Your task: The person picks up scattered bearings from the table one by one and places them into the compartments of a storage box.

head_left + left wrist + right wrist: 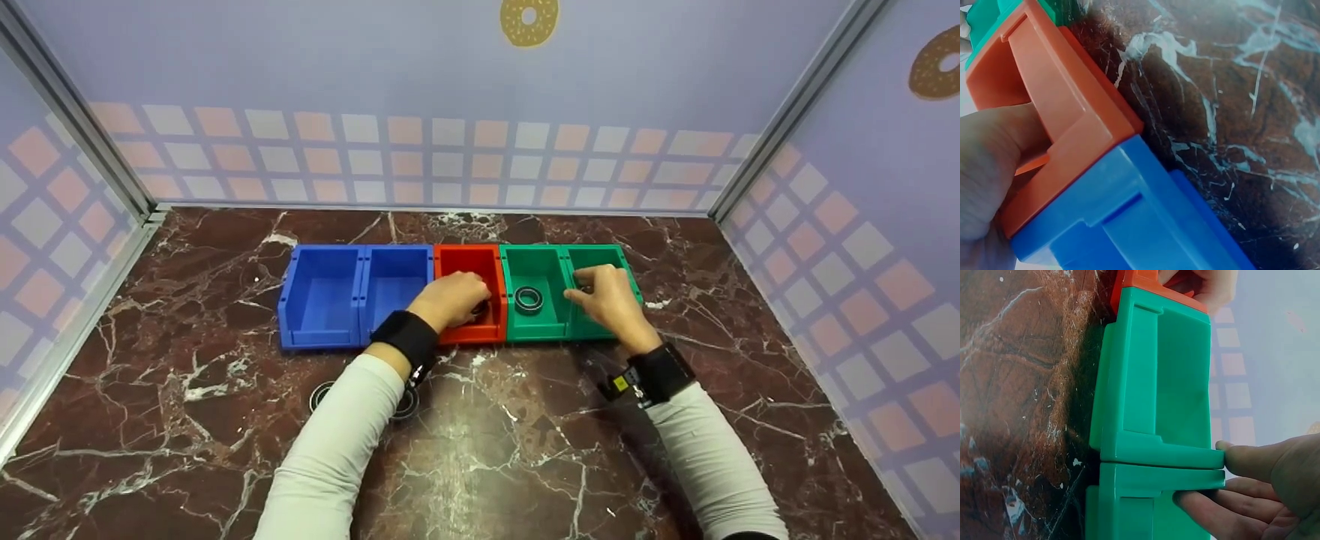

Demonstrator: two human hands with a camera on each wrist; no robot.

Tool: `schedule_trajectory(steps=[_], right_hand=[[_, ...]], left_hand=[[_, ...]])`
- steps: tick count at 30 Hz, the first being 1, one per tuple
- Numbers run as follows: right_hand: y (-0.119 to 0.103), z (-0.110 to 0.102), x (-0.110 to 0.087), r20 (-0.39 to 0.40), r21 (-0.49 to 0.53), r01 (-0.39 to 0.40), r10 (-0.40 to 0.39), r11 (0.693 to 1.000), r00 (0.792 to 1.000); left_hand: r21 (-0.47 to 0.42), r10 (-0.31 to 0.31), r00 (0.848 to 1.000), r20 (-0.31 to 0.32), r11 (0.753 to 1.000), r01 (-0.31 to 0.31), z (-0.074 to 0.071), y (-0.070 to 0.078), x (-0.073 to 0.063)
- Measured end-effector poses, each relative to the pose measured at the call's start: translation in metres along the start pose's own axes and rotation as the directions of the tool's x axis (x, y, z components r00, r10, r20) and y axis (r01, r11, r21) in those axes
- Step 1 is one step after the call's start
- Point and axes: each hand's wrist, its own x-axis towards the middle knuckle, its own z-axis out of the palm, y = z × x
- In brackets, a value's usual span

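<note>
My left hand reaches into the red bin in the middle of the row. Its fingers curl at a dark ring bearing, mostly covered by the hand. The left wrist view shows the thumb side inside the red bin's opening. My right hand is at the two green bins. In the right wrist view, its thumb lies at the rim of one green bin, and its fingers reach into the other, straddling their adjoining walls. A bearing lies flat in the left green bin.
Two blue bins adjoin the red one on the left. Two more bearings, one and another, lie on the brown marbled table, partly hidden by the left sleeve. Patterned panels enclose the back and sides.
</note>
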Motion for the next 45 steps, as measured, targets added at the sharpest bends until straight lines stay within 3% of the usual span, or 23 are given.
schedule_trajectory(steps=[45], right_hand=[[0.0009, 0.0005, 0.0013, -0.004, -0.007, -0.015, 0.015, 1.000, 1.000]], left_hand=[[-0.013, -0.044, 0.998, 0.051, 0.999, 0.045, 0.0000, 0.0042, 0.0028]])
